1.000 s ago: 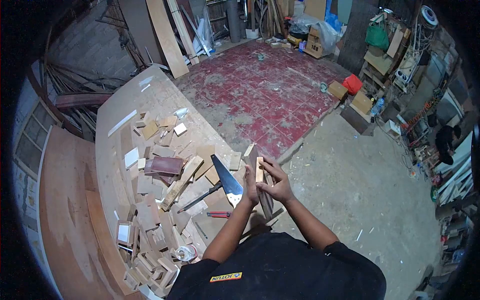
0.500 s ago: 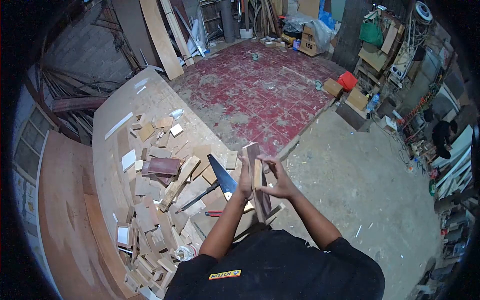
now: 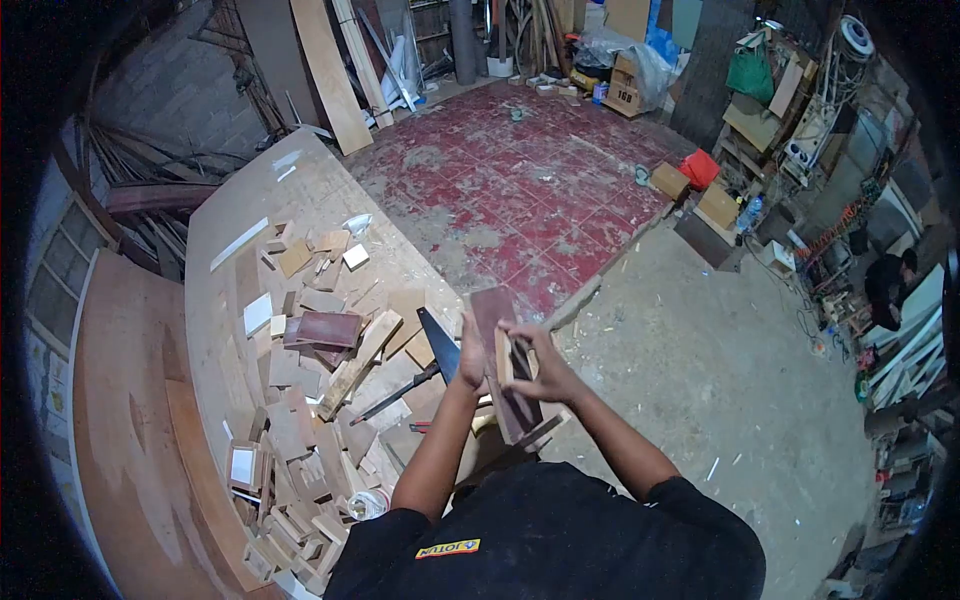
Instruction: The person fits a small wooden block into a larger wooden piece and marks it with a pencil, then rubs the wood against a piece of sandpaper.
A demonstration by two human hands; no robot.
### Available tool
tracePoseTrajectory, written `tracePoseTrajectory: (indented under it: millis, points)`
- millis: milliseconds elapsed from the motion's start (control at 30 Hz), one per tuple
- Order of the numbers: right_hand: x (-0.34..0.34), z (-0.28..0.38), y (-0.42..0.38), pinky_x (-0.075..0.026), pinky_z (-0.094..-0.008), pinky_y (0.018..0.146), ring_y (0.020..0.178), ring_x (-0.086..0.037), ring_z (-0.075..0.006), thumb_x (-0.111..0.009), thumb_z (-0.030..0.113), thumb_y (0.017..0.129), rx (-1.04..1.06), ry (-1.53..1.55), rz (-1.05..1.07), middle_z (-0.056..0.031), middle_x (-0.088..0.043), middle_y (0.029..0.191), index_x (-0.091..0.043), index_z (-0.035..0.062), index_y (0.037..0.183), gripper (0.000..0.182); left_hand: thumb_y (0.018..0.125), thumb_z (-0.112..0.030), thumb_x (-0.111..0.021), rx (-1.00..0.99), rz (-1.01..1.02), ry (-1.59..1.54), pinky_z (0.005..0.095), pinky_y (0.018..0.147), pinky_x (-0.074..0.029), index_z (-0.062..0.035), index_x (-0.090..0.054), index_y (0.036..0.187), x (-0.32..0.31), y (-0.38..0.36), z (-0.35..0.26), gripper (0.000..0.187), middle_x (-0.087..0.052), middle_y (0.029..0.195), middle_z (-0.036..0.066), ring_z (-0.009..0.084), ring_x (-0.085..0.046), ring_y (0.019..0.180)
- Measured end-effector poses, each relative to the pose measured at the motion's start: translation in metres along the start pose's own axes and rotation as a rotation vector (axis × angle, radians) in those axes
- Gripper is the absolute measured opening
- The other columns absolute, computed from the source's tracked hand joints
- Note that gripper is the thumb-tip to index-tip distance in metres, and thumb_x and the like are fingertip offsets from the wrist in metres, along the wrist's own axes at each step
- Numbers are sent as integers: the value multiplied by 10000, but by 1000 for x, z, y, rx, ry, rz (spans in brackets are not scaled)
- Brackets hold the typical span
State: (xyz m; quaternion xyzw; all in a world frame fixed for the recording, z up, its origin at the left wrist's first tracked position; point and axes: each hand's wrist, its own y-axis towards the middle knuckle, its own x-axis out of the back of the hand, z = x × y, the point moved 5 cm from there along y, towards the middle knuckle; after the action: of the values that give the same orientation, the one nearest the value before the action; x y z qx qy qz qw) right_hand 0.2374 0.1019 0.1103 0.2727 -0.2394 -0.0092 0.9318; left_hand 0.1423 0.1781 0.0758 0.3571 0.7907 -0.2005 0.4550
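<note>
In front of my body, my left hand (image 3: 471, 356) is closed along the left edge of a long reddish-brown wooden board (image 3: 491, 306), which is tilted with its far end up. My right hand (image 3: 546, 366) grips a smaller piece of wood (image 3: 503, 356) with a pale edge, against the board's face. Its fingers curl over the top and the thumb is below. Left of my hands a handsaw (image 3: 437, 340) lies on the worktable, its dark handle toward the scraps. A red-handled tool (image 3: 420, 427) is partly hidden by my left forearm.
Wood offcuts (image 3: 330, 330) crowd the worktable (image 3: 225, 310) on my left, with a clear container (image 3: 368, 503) near its front. Beyond is a red tiled floor (image 3: 520, 190). Concrete floor (image 3: 670, 330) lies to the right, where a person (image 3: 886, 288) is at the far edge.
The board has turned so its broad face shows more, and the small piece lies against that face. Both hands have moved slightly left, and the right fingers have closed more over the piece.
</note>
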Motion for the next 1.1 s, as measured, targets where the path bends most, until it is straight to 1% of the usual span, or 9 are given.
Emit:
tracePoseTrajectory:
  millis: [200, 267, 333, 467, 533, 633, 700, 1000, 1100]
  points:
    - [24, -9, 30, -313, -405, 1083, 1273, -409, -311, -837, 159, 613, -37, -103, -59, -142, -447, 1378, -369, 42, 1362, 891, 983, -611, -220, -10, -98, 195, 360, 952, -468, -76, -392, 1408, -9, -7, 8, 705, -571, 1220, 82, 207, -589, 1063]
    - [13, -2, 20, -301, -393, 1095, 1290, -407, -303, -820, 125, 621, 46, -122, 7, -140, -430, 1407, -358, 59, 1373, 885, 973, -627, -249, -73, -115, 195, 364, 915, -489, -83, -439, 1366, -1, 0, 0, 698, -594, 1157, 76, 203, -601, 1025]
    - [-8, 2, -2, -304, -391, 1079, 1283, -410, -303, -807, 124, 624, -5, -29, 79, -130, -426, 1423, -362, 76, 1369, 870, 903, -721, -317, -17, -21, 60, 350, 719, -558, -135, -443, 1348, 8, 1, -12, 747, -592, 1029, 41, 184, -635, 848]
    - [-10, 2, -11, -290, -408, 1098, 1323, -387, -305, -804, 125, 635, -16, -80, 146, -144, -420, 1426, -369, 69, 1365, 852, 887, -743, -322, 62, 20, 85, 350, 764, -547, -115, -467, 1309, 27, 5, -11, 770, -586, 1003, 48, 177, -631, 826]
    - [11, -5, 11, -283, -405, 1111, 1333, -376, -301, -811, 131, 638, 36, -66, -19, -148, -416, 1425, -356, 67, 1391, 882, 879, -762, -293, -1, -164, 258, 312, 703, -530, -125, -491, 1275, -5, 0, 2, 776, -595, 894, 23, 144, -614, 777]
    - [53, -6, 46, -301, -391, 1111, 1316, -398, -292, -824, 164, 657, -19, -21, -95, -147, -410, 1422, -344, 59, 1416, 904, 926, -708, -258, 150, 33, 264, 341, 776, -516, -91, -514, 1275, -2, -4, 29, 754, -616, 1037, 65, 185, -613, 858]
    - [65, -10, 53, -302, -390, 1110, 1310, -402, -292, -821, 159, 658, -58, -28, -105, -147, -412, 1420, -349, 58, 1413, 896, 926, -706, -266, 81, -121, 335, 335, 789, -515, -97, -523, 1265, 2, -8, 39, 743, -613, 1040, 52, 181, -607, 889]
    - [12, 11, -3, -305, -426, 1090, 1292, -407, -333, -819, 146, 643, 76, -101, -11, -151, -426, 1405, -365, 51, 1380, 871, 901, -735, -291, 51, -212, 242, 352, 717, -552, -96, -549, 1194, -7, 3, 2, 749, -631, 952, 64, 190, -639, 833]
    - [39, 0, 19, -342, -399, 1064, 1268, -431, -295, -839, 146, 638, 134, -117, -164, -135, -433, 1400, -376, 70, 1377, 875, 892, -753, -275, 51, -124, 329, 332, 716, -542, -88, -544, 1207, 2, 5, 14, 783, -631, 944, 55, 178, -635, 821]
